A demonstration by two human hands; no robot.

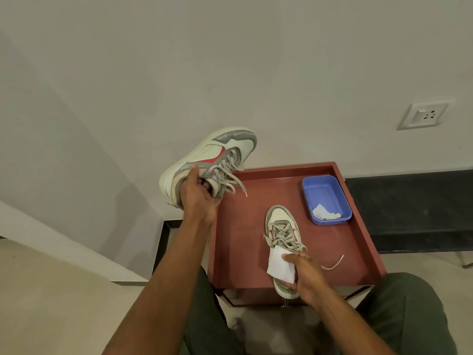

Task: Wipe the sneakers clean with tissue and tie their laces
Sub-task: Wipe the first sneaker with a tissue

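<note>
White and grey leather, with a red accent on the side, makes up the raised sneaker [207,160], which the left hand [198,197] holds up in the air, to the left of the table and above its level. The fingers of this hand are curled into the opening of the shoe and the thumb lies on the outer side near the heel. Its grey laces [227,175] are untied and hang loose toward the table.

A second sneaker of the same colours [281,226] lies on the reddish-brown square table with a raised rim [363,226], with its toe pointing away from the person and its heel over the near edge. Its laces are also loose. The right hand [305,275] is at the heel part of this shoe and grips a folded white tissue [280,265] between the thumb and the fingers; the tissue lies over the shoe's opening.

At the far right corner of the table stands a blue rectangular plastic tray [330,188], and inside it lies a crumpled used tissue [323,212]. A thin curved strip [334,263] lies on the table to the right of the hand. On the wall at the right is a white socket plate [423,115]. The person's legs in dark green trousers [409,316] are on both sides of the table.
</note>
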